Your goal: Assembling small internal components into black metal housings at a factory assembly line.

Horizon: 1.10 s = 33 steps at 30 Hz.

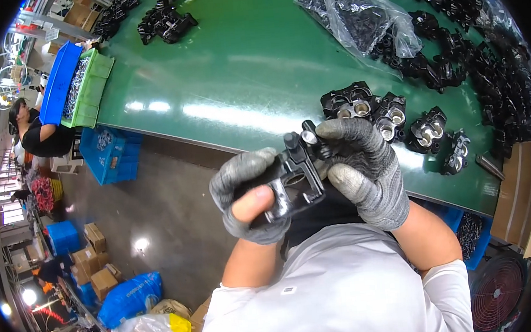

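Note:
In front of my chest, my left hand (246, 195), in a grey glove with a bare thumb, grips a black metal brake caliper (301, 185). The gloved right hand (369, 170) closes its fingers around a small black cylindrical piece with a shiny end (308, 136), held against the caliper's upper right side. How far the two parts are joined is hidden by the fingers. Just beyond my right hand, similar black calipers with bright round bores (392, 115) lie on the green table (233, 75). More calipers (428, 129) lie to their right.
A clear plastic bag of black parts (360, 21) and heaps of black castings (502, 79) cover the table's right side. Green (94, 86) and blue bins (59, 82) stand at its left end, near a person (41, 133). A fan (498, 291) stands at lower right.

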{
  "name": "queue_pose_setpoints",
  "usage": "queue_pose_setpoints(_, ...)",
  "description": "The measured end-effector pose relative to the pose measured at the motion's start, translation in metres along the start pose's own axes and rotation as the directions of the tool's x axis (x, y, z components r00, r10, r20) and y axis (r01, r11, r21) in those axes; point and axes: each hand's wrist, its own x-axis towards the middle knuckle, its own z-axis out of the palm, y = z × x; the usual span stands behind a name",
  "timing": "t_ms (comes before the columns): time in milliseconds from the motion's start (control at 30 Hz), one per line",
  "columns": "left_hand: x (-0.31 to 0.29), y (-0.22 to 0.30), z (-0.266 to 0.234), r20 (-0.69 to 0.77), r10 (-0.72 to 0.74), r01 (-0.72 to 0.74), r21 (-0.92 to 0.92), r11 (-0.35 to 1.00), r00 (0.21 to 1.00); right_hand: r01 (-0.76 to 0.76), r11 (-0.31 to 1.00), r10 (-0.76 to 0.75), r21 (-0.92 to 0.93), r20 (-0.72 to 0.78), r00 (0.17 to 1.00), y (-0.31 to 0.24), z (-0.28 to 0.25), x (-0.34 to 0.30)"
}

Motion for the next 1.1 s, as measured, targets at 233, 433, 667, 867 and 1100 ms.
queue_pose_setpoints(233, -0.012, 0.008, 0.006, 0.127, 0.153, -0.176, 0.195, 0.965, 0.980, -0.028, 0.986, 0.021, 0.162, 0.042, 0.999, -0.002, 0.003, -0.004)
queue_pose_setpoints(433, -0.001, -0.001, -0.002, 0.398, 0.269, -0.401, 0.298, 0.866, 0.877, -0.065, 0.982, 0.048, 0.177, 0.099, 0.994, -0.006, -0.003, -0.007)
queue_pose_setpoints(667, -0.011, 0.008, 0.009, 0.209, -0.113, 0.091, 0.109, 0.990, 0.971, -0.066, 0.993, 0.062, 0.103, 0.038, 0.997, -0.009, -0.007, -0.009)
queue_pose_setpoints(867, -0.014, -0.013, 0.000, 0.358, 0.091, -0.175, 0.210, 0.962, 0.929, -0.064, 0.997, 0.065, 0.046, -0.037, 0.997, -0.003, -0.009, -0.006)
queue_pose_setpoints(1100, -0.016, -0.004, 0.006, 0.388, 0.096, -0.250, 0.369, 0.895, 0.917, -0.061, 0.973, 0.052, 0.221, 0.046, 0.998, -0.002, -0.020, -0.003)
